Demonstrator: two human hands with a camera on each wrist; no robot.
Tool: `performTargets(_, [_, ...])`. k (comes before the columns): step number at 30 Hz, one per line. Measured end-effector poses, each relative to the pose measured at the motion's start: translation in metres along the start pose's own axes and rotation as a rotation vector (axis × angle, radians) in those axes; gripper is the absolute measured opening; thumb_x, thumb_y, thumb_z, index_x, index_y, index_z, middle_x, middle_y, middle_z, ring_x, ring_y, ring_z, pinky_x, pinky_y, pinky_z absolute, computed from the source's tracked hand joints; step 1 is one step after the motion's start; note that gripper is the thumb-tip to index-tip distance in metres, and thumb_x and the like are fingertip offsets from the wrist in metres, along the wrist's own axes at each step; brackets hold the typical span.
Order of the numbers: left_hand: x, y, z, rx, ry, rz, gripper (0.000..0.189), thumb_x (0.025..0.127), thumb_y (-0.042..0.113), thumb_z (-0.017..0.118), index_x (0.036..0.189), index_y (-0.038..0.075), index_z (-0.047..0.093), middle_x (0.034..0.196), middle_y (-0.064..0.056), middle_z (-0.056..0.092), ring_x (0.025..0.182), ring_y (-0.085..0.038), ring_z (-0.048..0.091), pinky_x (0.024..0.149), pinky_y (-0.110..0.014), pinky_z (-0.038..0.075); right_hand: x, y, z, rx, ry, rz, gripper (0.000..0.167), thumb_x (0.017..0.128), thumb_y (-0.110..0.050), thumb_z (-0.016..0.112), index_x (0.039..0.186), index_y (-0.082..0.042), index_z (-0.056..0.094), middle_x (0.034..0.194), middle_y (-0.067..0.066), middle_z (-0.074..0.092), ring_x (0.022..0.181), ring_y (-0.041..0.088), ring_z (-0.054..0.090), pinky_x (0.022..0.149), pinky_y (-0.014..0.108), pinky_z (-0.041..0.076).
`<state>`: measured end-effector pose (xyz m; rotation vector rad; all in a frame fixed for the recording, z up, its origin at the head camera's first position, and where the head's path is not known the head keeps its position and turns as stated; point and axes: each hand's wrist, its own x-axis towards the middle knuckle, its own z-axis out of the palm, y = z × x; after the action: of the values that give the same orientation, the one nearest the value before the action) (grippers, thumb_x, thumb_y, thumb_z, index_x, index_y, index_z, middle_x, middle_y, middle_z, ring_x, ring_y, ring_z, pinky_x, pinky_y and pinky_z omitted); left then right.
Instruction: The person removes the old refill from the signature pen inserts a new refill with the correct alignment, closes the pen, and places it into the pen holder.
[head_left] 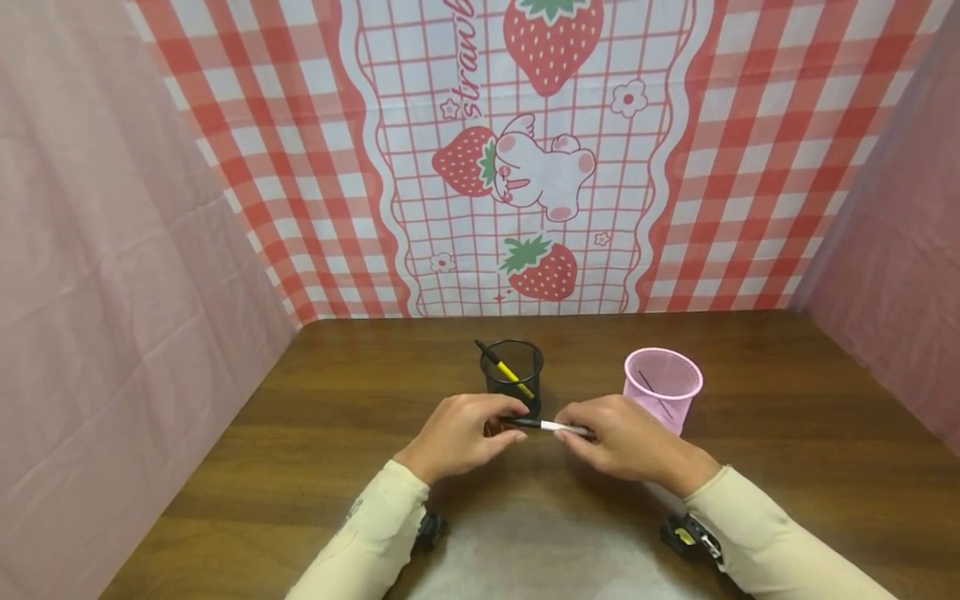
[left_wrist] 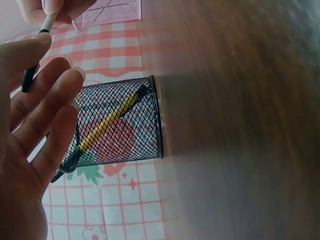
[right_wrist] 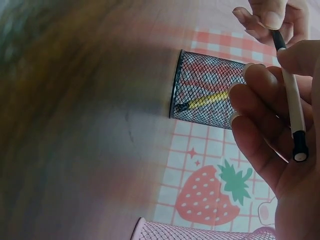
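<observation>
A white pen with a black cap (head_left: 551, 426) is held level between both hands, near the front of a black mesh pen holder (head_left: 534, 381). My left hand (head_left: 467, 433) pinches the black end between thumb and index finger. The white barrel is pinched by my right hand (head_left: 624, 435); a black tip at its rear end shows in the right wrist view. The other fingers of each hand are loosely bent off the pen. Inside the black holder leans a yellow-and-black pen (head_left: 510, 372), its upper end above the rim.
A pink mesh pen holder (head_left: 678, 408) stands just behind my right hand, with a thin dark line visible inside. The brown wooden table (head_left: 300, 433) ends at a strawberry-print checked cloth (head_left: 420, 192) behind. Pink cloth (head_left: 97, 275) hangs on both sides.
</observation>
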<state>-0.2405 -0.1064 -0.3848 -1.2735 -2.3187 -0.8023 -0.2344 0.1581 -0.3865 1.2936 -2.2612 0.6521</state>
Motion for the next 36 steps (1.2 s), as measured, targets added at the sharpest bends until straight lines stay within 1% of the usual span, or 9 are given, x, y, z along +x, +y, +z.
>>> performTargets(4, [0.0,0.002,0.001,-0.002,-0.015,-0.026,0.024,0.087,0.015,0.08,0.108,0.014,0.069,0.093,0.006,0.072,0.073,0.002,0.061,0.066,-0.013,0.049,-0.001,0.0,0.001,-0.002,-0.004,-0.002,0.005,0.088,-0.016,0.074,0.091,-0.019,0.071,0.078,-0.018,0.062,0.064,-0.005,0.052,0.057,0.019,0.047])
performTargets(8, [0.0,0.003,0.002,0.012,-0.024,-0.041,0.022,0.087,0.013,0.079,0.105,0.014,0.067,0.094,0.006,0.072,0.075,0.002,0.062,0.068,-0.012,0.049,-0.001,0.0,0.002,0.007,-0.007,-0.005,0.006,0.088,-0.016,0.074,0.091,-0.02,0.071,0.077,-0.02,0.061,0.063,-0.006,0.051,0.056,0.018,0.046])
performTargets(13, [0.002,0.002,0.005,0.036,0.001,-0.033,0.019,0.086,0.01,0.08,0.1,0.015,0.068,0.091,0.008,0.07,0.074,0.002,0.06,0.067,-0.012,0.048,-0.003,0.001,-0.001,-0.001,-0.005,0.001,0.007,0.088,-0.015,0.074,0.09,-0.021,0.07,0.076,-0.02,0.061,0.063,-0.006,0.051,0.056,0.019,0.046])
performTargets(17, [0.002,0.002,0.005,0.045,0.018,-0.027,0.018,0.085,0.01,0.08,0.098,0.016,0.069,0.089,0.009,0.069,0.072,0.001,0.06,0.067,-0.012,0.048,-0.003,-0.001,-0.001,0.007,-0.005,0.003,0.009,0.088,-0.014,0.074,0.089,-0.022,0.07,0.075,-0.021,0.058,0.062,-0.006,0.049,0.055,0.018,0.045])
performTargets(22, [-0.001,0.002,0.003,0.047,0.037,-0.028,0.015,0.086,0.013,0.081,0.098,0.016,0.071,0.087,0.009,0.069,0.07,0.003,0.058,0.064,-0.013,0.047,-0.001,-0.002,-0.001,0.02,-0.023,0.0,0.007,0.09,-0.016,0.073,0.09,-0.022,0.07,0.074,-0.021,0.057,0.062,-0.006,0.049,0.055,0.017,0.044])
performTargets(26, [-0.003,0.002,0.005,0.026,0.033,-0.034,0.012,0.09,0.019,0.078,0.1,0.015,0.073,0.089,0.008,0.07,0.071,0.004,0.058,0.065,-0.012,0.047,-0.001,-0.001,-0.003,0.006,-0.035,0.004,0.006,0.09,-0.016,0.073,0.091,-0.021,0.07,0.076,-0.021,0.058,0.063,-0.006,0.05,0.056,0.017,0.045])
performTargets(29, [-0.006,0.002,0.005,0.033,0.039,-0.037,0.012,0.091,0.021,0.076,0.101,0.014,0.074,0.087,0.009,0.069,0.069,0.003,0.056,0.063,-0.013,0.046,0.0,-0.001,-0.003,0.009,-0.052,0.003,0.002,0.092,-0.018,0.071,0.091,-0.02,0.071,0.077,-0.02,0.059,0.063,-0.006,0.05,0.057,0.017,0.045])
performTargets(33, [-0.007,0.002,0.004,0.059,0.047,-0.016,0.012,0.092,0.023,0.075,0.101,0.014,0.075,0.085,0.01,0.068,0.068,0.003,0.054,0.062,-0.014,0.045,0.0,-0.002,-0.003,0.004,-0.069,0.014,0.005,0.095,-0.022,0.069,0.092,-0.019,0.071,0.077,-0.02,0.06,0.064,-0.006,0.05,0.057,0.017,0.045])
performTargets(36, [-0.004,0.002,0.004,0.053,0.04,-0.001,0.013,0.093,0.024,0.074,0.101,0.014,0.075,0.085,0.01,0.068,0.068,0.003,0.054,0.062,-0.014,0.045,-0.001,-0.001,-0.004,-0.012,-0.067,0.024,0.004,0.094,-0.021,0.069,0.092,-0.019,0.071,0.077,-0.02,0.06,0.064,-0.005,0.05,0.057,0.018,0.046])
